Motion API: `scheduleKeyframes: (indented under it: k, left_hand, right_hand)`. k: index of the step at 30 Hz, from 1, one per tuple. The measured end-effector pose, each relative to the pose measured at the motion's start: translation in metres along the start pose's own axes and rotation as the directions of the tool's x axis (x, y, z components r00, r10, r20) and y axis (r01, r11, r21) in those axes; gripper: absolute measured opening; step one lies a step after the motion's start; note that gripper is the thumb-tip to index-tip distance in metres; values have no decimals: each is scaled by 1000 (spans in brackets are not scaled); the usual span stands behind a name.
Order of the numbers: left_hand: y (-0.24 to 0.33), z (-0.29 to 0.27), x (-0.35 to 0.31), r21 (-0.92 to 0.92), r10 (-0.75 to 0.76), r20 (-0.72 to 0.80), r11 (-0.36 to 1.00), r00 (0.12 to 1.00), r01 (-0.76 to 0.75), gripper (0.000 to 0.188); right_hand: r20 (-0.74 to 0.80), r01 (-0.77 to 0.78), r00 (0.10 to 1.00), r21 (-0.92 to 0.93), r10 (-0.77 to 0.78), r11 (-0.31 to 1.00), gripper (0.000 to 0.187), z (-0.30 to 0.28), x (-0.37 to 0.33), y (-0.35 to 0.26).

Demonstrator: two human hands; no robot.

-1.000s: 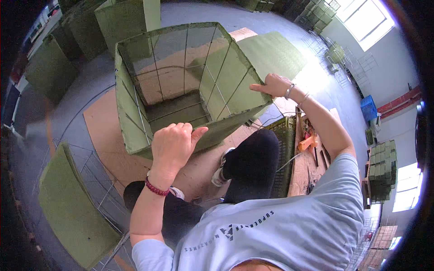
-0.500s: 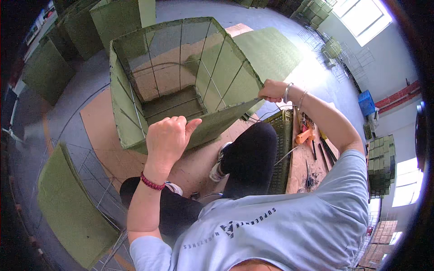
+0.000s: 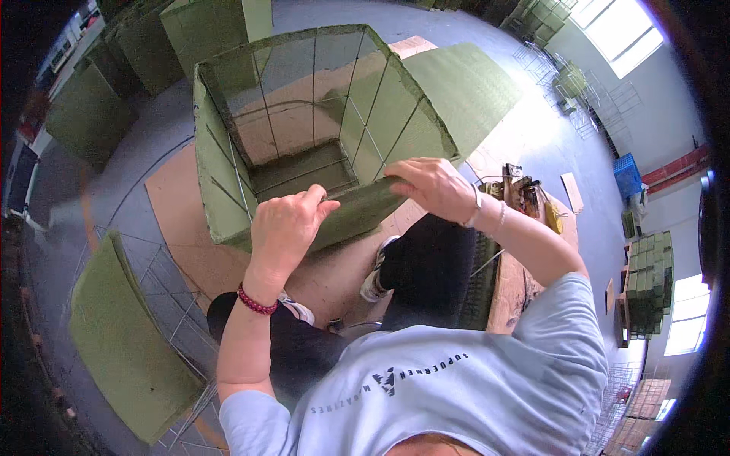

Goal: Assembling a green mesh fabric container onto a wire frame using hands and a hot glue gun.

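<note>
A large open box [image 3: 342,220] with a wire frame and green sheet walls stands tilted in front of my knees, its open top toward me. Thin metal wires cross its see-through far side. My left hand [image 3: 287,228] is closed over the near rim, left of its middle, with the thumb pointing right. Farther right on that same rim, my right hand [image 3: 437,190] lies with its fingers bent over the edge, pinching the green sheet. The fingertips of both hands are partly hidden behind the rim.
Brown cardboard [image 3: 179,220] lies under the box. A loose green panel [image 3: 125,342] rests on wire frames at my left. On my right is a wooden board [image 3: 508,292] with several tools. Green boxes [image 3: 91,114] stand at the far left, and a flat green sheet [image 3: 471,91] lies beyond.
My right hand has moved left along the near rim from the right corner, closer to my left hand. The left hand keeps its hold. The whole view has shifted slightly.
</note>
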State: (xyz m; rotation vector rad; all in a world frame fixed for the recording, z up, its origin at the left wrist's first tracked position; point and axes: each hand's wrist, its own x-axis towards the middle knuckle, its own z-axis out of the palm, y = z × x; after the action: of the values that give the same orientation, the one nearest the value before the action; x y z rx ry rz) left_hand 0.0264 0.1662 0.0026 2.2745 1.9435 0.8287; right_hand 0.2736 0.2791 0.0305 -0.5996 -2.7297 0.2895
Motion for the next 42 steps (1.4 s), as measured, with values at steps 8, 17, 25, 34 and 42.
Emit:
scheduleKeyframes:
  k: [8, 17, 25, 34, 42]
  left_hand:
    - [-4, -4, 0, -52, 43, -4, 998, 999, -44, 27]
    - [-16, -28, 1, -457, -32, 127, 885, 991, 87, 15]
    - [-13, -22, 1, -369, -3, 86, 929, 996, 35, 13]
    - [-27, -32, -11, -948, -349, 47, 279, 936, 152, 23]
    - [-21, -33, -18, -935, -375, 8, 327, 927, 140, 15]
  right_hand:
    - [83, 4, 996, 186, -20, 983, 15, 10, 12, 18]
    - [113, 11, 993, 102, -23, 995, 19, 18, 12, 22]
    - [-161, 261, 950, -63, -268, 963, 40, 43, 33, -27]
    - [-284, 89, 954, -47, -99, 995, 37, 63, 41, -44]
    - [-407, 96, 902, -127, -140, 987, 37, 67, 44, -43]
